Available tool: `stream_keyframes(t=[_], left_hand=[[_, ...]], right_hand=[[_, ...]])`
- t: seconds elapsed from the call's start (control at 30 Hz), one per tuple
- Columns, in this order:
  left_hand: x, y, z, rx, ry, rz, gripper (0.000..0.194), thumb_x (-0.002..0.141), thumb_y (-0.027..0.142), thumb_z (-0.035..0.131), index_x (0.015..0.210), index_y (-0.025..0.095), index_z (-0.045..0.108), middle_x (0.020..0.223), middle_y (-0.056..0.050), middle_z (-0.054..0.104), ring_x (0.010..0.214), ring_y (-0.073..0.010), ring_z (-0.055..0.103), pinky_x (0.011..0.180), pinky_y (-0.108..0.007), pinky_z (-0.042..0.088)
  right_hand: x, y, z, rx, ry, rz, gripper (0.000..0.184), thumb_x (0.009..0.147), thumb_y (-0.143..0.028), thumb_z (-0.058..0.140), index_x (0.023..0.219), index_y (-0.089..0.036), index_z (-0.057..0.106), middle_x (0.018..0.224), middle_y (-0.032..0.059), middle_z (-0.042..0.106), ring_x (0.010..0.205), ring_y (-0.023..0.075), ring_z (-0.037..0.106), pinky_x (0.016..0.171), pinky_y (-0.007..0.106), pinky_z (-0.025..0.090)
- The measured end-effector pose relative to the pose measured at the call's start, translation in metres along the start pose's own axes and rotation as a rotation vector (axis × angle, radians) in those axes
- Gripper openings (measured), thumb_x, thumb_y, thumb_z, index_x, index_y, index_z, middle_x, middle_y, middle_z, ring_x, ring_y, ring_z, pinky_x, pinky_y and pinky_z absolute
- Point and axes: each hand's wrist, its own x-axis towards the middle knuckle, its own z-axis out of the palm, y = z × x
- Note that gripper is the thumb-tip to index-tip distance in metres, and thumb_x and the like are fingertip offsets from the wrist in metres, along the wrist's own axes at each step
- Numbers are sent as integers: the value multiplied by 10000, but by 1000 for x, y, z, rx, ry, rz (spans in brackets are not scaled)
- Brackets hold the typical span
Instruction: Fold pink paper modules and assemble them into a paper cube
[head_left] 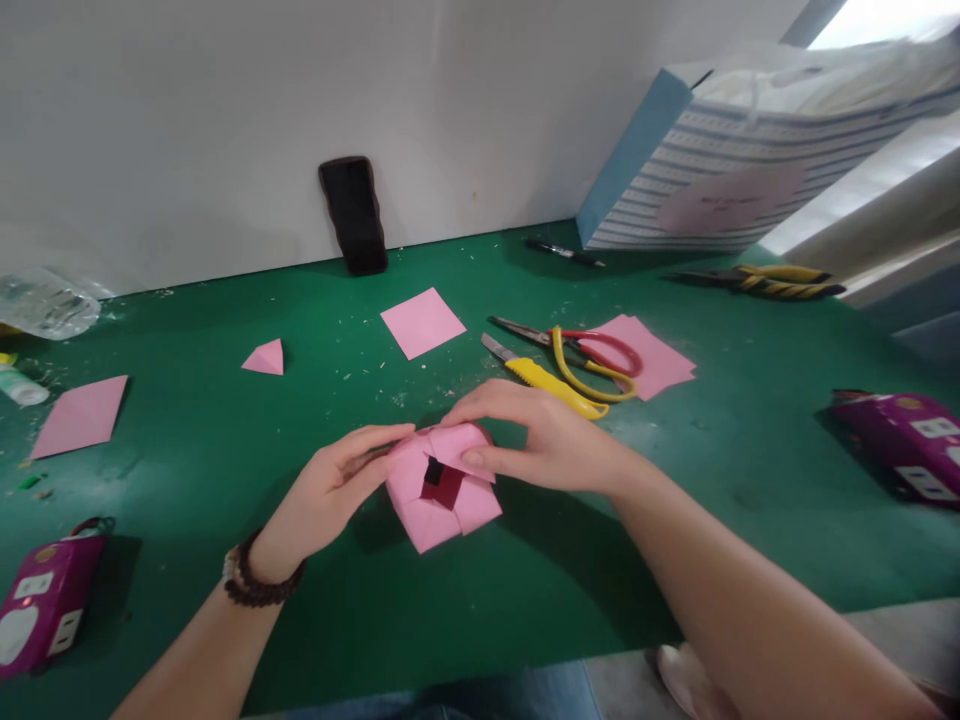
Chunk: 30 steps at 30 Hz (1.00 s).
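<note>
A folded pink paper box (439, 492) with a dark opening in its middle sits low over the green table (525, 580). My left hand (330, 490) grips its left side, fingers pressed on the paper, a bead bracelet on the wrist. From the right, my right hand (525, 440) holds the top flap, fingers curled over the upper edge and thumb along the flap.
Loose pink sheets: a square (422, 321), a small folded triangle (265, 358), one at the left (81, 414), a stack (649, 355) under red-and-yellow scissors (585, 352). A yellow utility knife (547, 380), a pen (564, 252), pliers (772, 281), a striped paper bag (750, 150), purple cartons (900, 440) (45, 600), a dark phone (354, 214).
</note>
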Motion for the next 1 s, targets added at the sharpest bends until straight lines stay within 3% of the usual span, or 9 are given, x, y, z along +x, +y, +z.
stream_keyframes(t=[0.1, 0.27, 1.0], left_hand=[[1, 1, 2, -108, 7, -48, 285, 895, 370, 609, 1129, 232, 697, 1209, -54, 715, 1065, -215, 689, 895, -331, 588], [2, -2, 2, -178, 1, -56, 265, 865, 378, 654, 1080, 232, 704, 1209, -60, 714, 1096, -223, 675, 932, -350, 570], [4, -7, 1, -273, -51, 72, 191, 839, 356, 702, 972, 223, 733, 1157, -95, 721, 1129, -238, 654, 971, -385, 538]], right_hand=[[0, 2, 1, -4, 17, 1, 265, 868, -384, 684, 1071, -213, 694, 1012, 58, 736, 931, 202, 660, 827, 354, 524], [1, 3, 4, 24, 22, -13, 267, 865, -365, 693, 1085, -212, 693, 1028, 60, 730, 956, 201, 648, 853, 359, 518], [0, -6, 2, 55, -96, -59, 307, 921, -312, 615, 1212, -216, 635, 1165, 78, 697, 1068, 200, 637, 945, 379, 510]])
